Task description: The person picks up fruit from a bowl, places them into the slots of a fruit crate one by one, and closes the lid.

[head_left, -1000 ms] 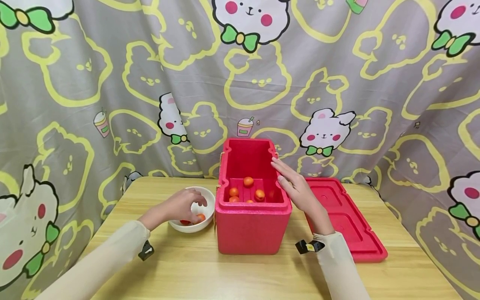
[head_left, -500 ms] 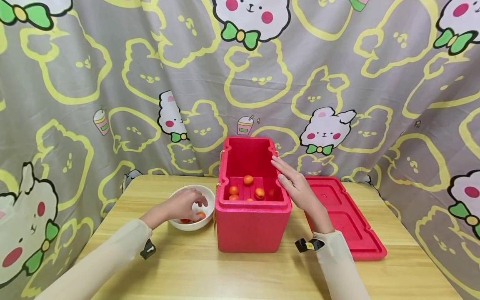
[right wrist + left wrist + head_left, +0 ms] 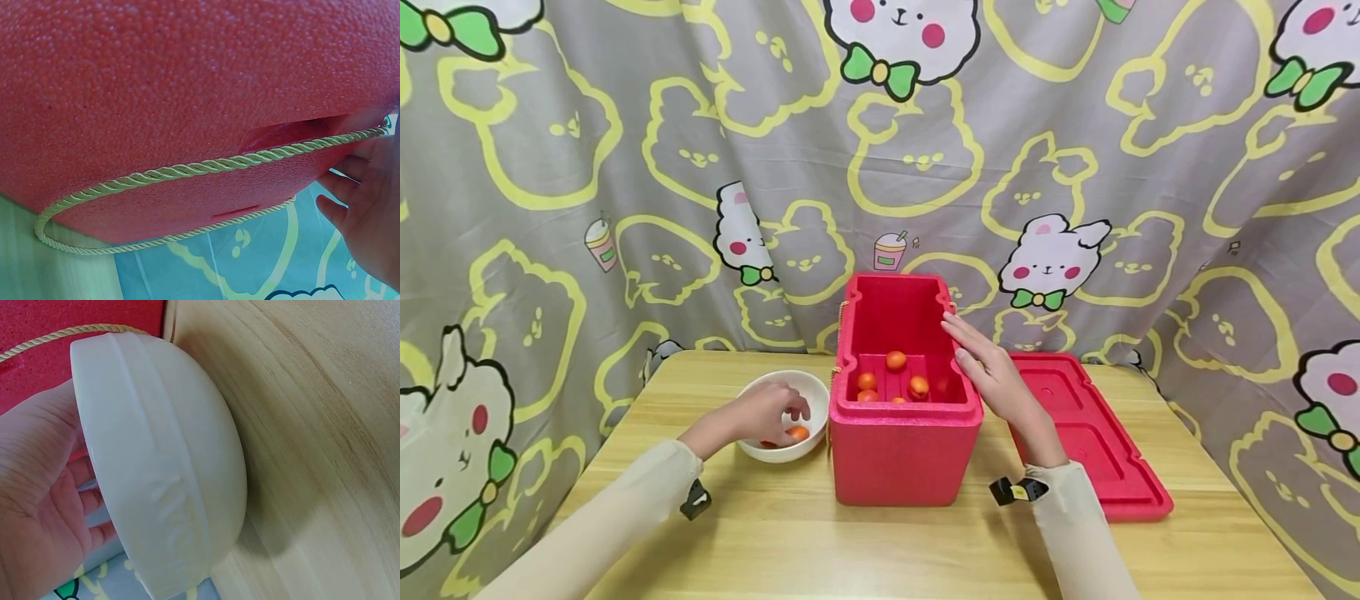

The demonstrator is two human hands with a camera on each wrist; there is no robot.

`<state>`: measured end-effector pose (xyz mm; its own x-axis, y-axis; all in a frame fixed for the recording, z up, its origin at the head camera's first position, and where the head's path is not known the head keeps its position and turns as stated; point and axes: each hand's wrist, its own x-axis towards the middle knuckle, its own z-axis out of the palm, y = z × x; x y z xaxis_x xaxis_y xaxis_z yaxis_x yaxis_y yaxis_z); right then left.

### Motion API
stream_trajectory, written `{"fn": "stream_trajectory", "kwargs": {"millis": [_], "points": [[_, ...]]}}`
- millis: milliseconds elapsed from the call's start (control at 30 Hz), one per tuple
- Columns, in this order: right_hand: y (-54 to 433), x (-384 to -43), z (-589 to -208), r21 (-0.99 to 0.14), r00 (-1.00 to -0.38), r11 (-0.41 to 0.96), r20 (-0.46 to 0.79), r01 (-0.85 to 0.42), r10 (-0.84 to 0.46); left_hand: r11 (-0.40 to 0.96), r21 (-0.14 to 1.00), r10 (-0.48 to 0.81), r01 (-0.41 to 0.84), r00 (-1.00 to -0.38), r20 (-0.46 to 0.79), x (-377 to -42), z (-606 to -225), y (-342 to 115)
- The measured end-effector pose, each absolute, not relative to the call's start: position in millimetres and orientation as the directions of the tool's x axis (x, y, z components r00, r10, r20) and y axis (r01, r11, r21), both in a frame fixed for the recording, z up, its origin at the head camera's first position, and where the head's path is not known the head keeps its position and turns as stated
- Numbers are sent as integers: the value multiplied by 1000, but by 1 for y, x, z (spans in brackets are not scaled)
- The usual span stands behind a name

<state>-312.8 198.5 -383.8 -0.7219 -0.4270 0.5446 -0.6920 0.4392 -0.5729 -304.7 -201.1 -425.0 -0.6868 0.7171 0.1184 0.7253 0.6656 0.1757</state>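
My left hand (image 3: 769, 412) reaches into a white bowl (image 3: 815, 392), fingers bent and apart from the thumb. By the thumb lies an orange-red cherry tomato (image 3: 797, 433); another shows partly under the hand. In the left wrist view the wall of the bowl (image 3: 169, 450) hides the thumb tip. A deep red foam box (image 3: 906, 467) stands right of the bowl, several cherry tomatoes (image 3: 896, 361) on its floor. Against the right rim of the box rests my right hand (image 3: 996, 379), fingers nearly straight. The right wrist view shows it beside a twisted cord handle (image 3: 206, 165).
A flat red lid (image 3: 1086, 425) lies on the wooden table (image 3: 760, 533) to the right, partly behind the right forearm. Behind the table hangs a grey patterned curtain (image 3: 805, 117). Each wrist wears a black band (image 3: 696, 500).
My left hand has shifted very slightly left inside the bowl, its fingers a little lower. The nearby tomato shows more fully. My right hand keeps its place on the box.
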Motion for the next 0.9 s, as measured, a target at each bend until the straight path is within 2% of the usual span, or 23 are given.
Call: {"fn": "stream_trajectory", "kwargs": {"millis": [200, 433, 733, 900], "points": [[198, -313, -383, -579, -725, 437, 539, -689, -429, 667, 175, 719, 724, -687, 104, -305, -426, -201], [198, -312, -383, -580, -727, 439, 537, -686, -428, 678, 149, 705, 720, -694, 144, -307, -430, -200], [198, -312, -383, -577, -723, 436, 542, -690, -428, 727, 223, 635, 649, -760, 138, -313, -424, -200], [199, -313, -383, -578, -725, 437, 538, -689, -430, 727, 234, 626, 645, -763, 160, -315, -415, -201]]}}
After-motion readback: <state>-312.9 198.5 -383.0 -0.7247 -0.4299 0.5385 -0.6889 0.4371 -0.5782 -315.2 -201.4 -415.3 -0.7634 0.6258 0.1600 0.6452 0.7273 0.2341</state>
